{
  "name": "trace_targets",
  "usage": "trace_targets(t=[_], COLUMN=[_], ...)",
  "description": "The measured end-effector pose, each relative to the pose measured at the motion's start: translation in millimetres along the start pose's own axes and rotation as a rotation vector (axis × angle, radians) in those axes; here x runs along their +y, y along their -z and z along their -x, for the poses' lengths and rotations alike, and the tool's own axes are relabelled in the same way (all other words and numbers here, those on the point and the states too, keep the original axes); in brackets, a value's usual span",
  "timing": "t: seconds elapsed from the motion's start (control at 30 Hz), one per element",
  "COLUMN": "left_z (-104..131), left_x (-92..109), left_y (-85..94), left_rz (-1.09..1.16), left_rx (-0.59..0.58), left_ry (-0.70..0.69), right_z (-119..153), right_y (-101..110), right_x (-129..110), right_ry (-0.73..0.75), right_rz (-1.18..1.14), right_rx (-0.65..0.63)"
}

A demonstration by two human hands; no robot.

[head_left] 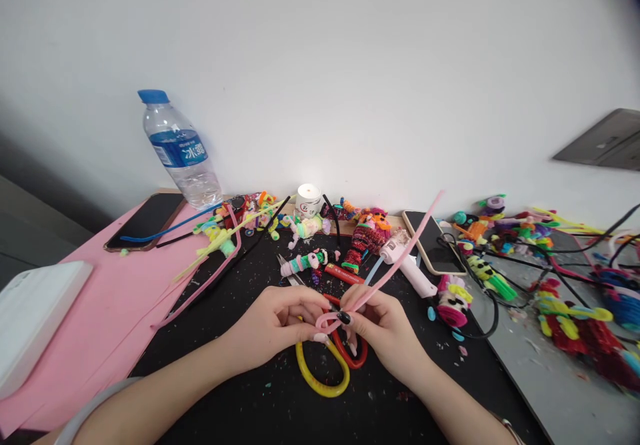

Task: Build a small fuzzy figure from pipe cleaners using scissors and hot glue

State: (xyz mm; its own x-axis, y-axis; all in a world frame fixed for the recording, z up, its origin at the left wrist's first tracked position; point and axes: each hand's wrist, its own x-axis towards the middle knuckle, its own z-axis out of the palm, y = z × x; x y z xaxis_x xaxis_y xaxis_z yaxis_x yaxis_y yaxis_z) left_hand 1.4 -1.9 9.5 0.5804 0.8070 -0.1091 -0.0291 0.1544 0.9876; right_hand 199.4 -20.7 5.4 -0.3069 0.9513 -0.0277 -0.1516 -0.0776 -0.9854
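Pink pipe cleaner point(395, 266), looped at the lower centre of the frame, is pinched by the left hand point(285, 320) and right hand point(384, 328), slanting up rightward

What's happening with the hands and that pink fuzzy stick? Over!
Left hand, right hand: both pinching. Fuzzy pink pipe cleaner: looped, long end sticking up. Metal scissors with yellow and red handles: beneath the hands, perhaps in the way.

Pink fuzzy stem point(403, 258) between hands point(280, 318), looped low, tail diagonally upward
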Motion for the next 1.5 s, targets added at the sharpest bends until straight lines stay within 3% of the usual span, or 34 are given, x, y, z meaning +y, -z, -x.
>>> trace_targets(t=[0.13,0.2,0.43,0.63,0.93,1.27,1.5], left_z=[3.5,4.9,8.5,10.7,9.5,8.4,5.7], left_x=[5.5,6.0,4.5,11.9,6.8,3.8,-4.7], left_y=[6.1,8.4,8.1,-0.9,-4.2,0.3,-0.5], left_rz=[-0.456,-0.577,-0.81,-1.169,-1.262,-1.18,-1.189], left_rx=[-0.089,-0.157,-0.306,-0.322,-0.361,-0.303,-0.293], left_ry=[-0.254,-0.367,-0.494,-0.623,-0.711,-0.625,-0.73], right_z=[1.0,1.3,1.8,3.1,2.9,2.1,1.7], right_y=[0.5,0.5,-2.7,-3.4,-5.7,-2.8,-3.2], right_x=[-0.9,-1.9,-5.0,-4.4,-4.4,0.5,1.6], right_ry=[-0.102,-0.164,-0.23,-0.231,-0.218,-0.185,-0.18], right_rz=[-0.011,-0.012,0.001,0.054,0.061,0.041,0.052], right_rx=[-0.09,-0.118,-0.166,-0.19,-0.175,-0.135,-0.146])
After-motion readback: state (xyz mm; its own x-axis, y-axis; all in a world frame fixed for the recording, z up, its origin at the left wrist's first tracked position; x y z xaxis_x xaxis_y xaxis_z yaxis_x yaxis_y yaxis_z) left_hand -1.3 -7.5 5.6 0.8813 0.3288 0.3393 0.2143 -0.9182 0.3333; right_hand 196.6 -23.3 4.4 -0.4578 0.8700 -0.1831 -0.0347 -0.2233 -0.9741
